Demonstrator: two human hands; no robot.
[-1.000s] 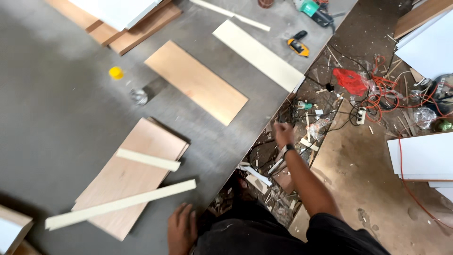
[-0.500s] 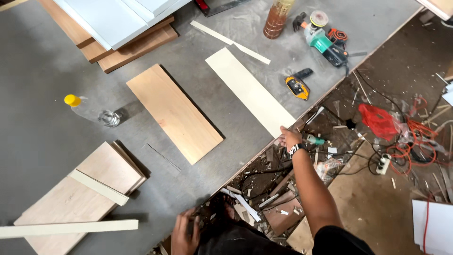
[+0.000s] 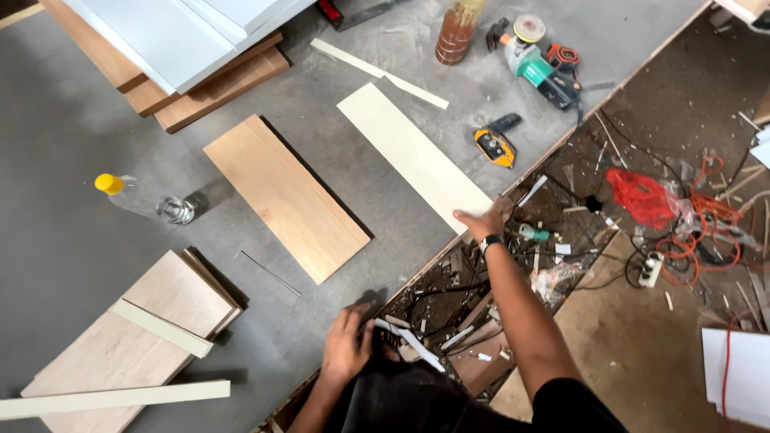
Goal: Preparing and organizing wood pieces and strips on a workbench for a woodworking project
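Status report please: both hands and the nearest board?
Right hand open, touching the long pale cream board at its near end. Left hand resting on grey table edge. Nothing between.

right hand (image 3: 482,224) touching pale board (image 3: 413,156), workbench (image 3: 72,240)

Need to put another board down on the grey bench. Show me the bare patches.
Widest bare stretch: the grey bench left of the plastic bottle, below the stacked boards. A narrower strip runs between the brown panel and the pale plank. Crowded: the top edge around the sander and tape measure, and the lower-left panel stack.
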